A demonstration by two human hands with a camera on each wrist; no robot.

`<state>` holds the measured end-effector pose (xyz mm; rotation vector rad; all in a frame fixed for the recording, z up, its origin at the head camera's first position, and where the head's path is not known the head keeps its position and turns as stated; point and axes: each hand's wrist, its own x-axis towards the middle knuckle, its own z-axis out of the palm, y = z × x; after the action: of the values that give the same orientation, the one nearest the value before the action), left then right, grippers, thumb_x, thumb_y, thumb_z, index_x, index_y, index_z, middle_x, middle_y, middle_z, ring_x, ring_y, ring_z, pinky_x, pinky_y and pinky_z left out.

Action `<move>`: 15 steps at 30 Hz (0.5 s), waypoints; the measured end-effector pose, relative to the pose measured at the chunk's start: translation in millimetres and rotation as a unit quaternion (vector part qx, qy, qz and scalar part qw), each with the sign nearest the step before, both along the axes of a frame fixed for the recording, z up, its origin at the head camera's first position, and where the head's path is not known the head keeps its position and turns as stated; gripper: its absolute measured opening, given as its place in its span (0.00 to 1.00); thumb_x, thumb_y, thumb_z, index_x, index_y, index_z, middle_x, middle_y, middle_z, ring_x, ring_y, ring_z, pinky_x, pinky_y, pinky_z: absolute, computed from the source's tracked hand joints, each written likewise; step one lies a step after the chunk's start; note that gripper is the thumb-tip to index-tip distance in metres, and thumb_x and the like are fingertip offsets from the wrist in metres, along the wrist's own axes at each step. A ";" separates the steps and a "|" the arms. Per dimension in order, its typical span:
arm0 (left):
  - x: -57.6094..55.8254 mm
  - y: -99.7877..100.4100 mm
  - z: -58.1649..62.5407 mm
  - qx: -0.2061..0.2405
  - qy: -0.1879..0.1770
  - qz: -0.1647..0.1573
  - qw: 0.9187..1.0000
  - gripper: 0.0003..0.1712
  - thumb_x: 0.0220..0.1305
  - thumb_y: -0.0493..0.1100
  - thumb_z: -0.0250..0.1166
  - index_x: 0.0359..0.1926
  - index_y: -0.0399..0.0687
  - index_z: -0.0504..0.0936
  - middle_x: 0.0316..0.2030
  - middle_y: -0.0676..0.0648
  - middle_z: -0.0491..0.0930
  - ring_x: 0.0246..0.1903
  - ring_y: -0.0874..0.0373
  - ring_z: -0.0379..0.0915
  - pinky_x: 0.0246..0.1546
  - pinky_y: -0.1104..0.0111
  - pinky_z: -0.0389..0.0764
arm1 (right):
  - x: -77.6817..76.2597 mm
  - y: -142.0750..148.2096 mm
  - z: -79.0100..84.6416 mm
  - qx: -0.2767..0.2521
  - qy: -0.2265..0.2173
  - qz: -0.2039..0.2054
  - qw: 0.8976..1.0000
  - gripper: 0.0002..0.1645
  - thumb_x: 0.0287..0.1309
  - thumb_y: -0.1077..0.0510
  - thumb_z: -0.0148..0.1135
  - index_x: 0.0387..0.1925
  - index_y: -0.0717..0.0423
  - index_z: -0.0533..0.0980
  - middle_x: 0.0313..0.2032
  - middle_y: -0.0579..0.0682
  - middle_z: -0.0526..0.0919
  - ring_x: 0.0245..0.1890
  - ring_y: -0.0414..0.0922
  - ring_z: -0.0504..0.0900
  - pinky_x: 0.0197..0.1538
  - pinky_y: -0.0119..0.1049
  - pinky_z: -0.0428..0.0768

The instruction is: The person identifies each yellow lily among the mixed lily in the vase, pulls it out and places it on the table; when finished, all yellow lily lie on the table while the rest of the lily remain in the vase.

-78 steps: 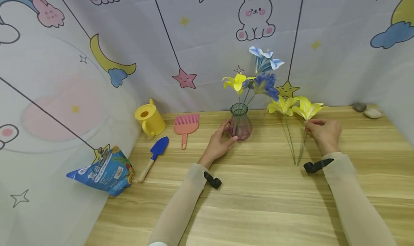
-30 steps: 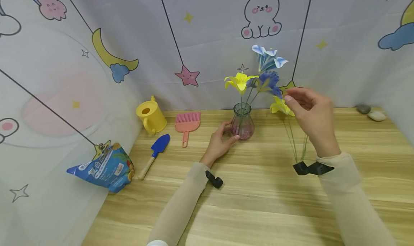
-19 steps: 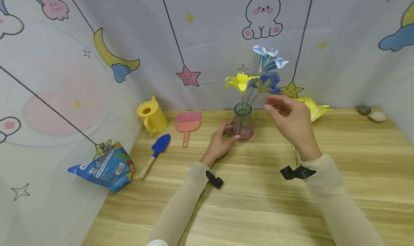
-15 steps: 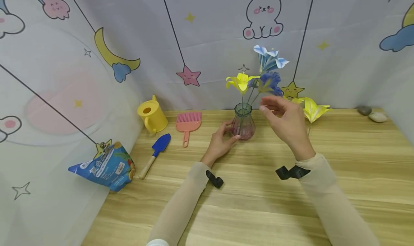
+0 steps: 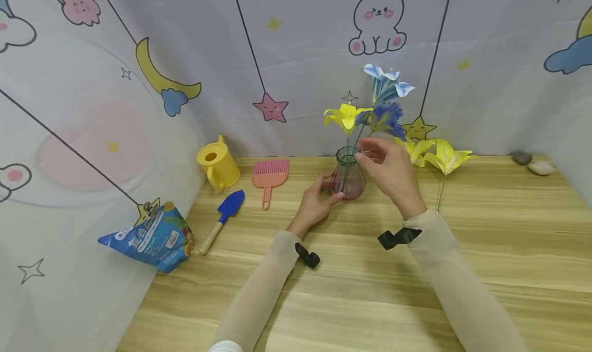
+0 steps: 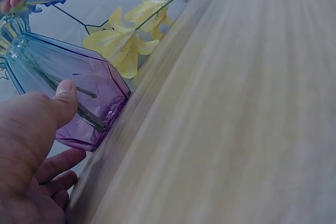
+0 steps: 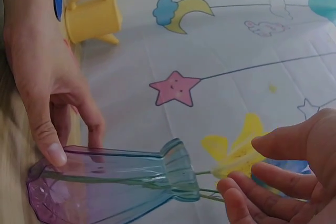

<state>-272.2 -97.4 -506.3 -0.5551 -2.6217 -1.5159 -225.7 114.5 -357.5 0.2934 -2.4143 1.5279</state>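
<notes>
My left hand (image 5: 316,208) holds the glass vase (image 5: 349,180), green at the neck and purple below, low on its body, thumb in front and fingers behind. In the vase stand a yellow lily (image 5: 347,117), a ruffled dark-blue flower (image 5: 387,116) and a pale-blue trumpet-shaped flower (image 5: 384,85), their stems visible through the glass. My right hand (image 5: 393,174) is beside the vase's mouth, close to the stems. In the right wrist view, its thumb and fingers (image 7: 286,142) are apart, with nothing gripped. Two more yellow lilies (image 5: 446,158) lean against the wall to the right.
Left of the vase lie a pink dustpan-shaped comb toy (image 5: 270,174) and a blue trowel (image 5: 231,204). A yellow watering can (image 5: 219,167) and a clipped blue bag (image 5: 154,241) stand by the left wall. Two stones (image 5: 540,167) sit at the back right.
My right hand has let go of a yellow lily at the right, risen, then moved left and down to the vase's mouth. The left hand stays on the vase.
</notes>
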 end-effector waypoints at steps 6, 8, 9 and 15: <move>-0.5 -1.0 1.5 -0.002 0.000 0.001 1.000 0.39 0.72 0.53 0.73 0.78 0.61 0.69 0.66 0.37 0.83 0.72 0.43 0.77 0.77 0.45 0.71 | -15.5 -4.4 -2.3 0.007 -0.014 -0.022 1.000 0.24 0.74 0.52 0.65 0.65 0.58 0.82 0.60 0.61 0.88 0.60 0.59 0.87 0.66 0.56 0.83; -0.7 -0.9 1.8 -0.003 0.000 0.002 1.000 0.39 0.72 0.53 0.73 0.78 0.61 0.69 0.66 0.37 0.84 0.72 0.43 0.77 0.77 0.45 0.71 | -21.3 -6.5 -1.8 0.010 -0.018 -0.031 0.999 0.24 0.73 0.52 0.65 0.65 0.57 0.83 0.60 0.60 0.89 0.59 0.59 0.88 0.65 0.55 0.83; -1.0 -0.8 1.5 -0.004 0.000 0.003 1.000 0.38 0.72 0.53 0.73 0.78 0.62 0.69 0.66 0.37 0.83 0.72 0.43 0.77 0.77 0.45 0.71 | -23.8 -7.7 -1.6 0.011 -0.021 -0.034 0.999 0.23 0.73 0.53 0.64 0.65 0.57 0.83 0.59 0.60 0.89 0.58 0.59 0.88 0.64 0.55 0.83; -0.7 -0.4 0.8 0.001 -0.006 0.001 1.000 0.38 0.73 0.53 0.72 0.78 0.60 0.69 0.67 0.37 0.83 0.72 0.43 0.77 0.76 0.44 0.72 | -34.5 -14.1 -3.0 0.021 -0.024 -0.053 0.998 0.22 0.73 0.54 0.63 0.63 0.55 0.84 0.57 0.58 0.91 0.56 0.59 0.90 0.61 0.55 0.85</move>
<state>-272.9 -97.8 -505.5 -0.5433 -2.6285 -1.5265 -260.2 100.4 -360.5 0.1362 -2.4593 1.4546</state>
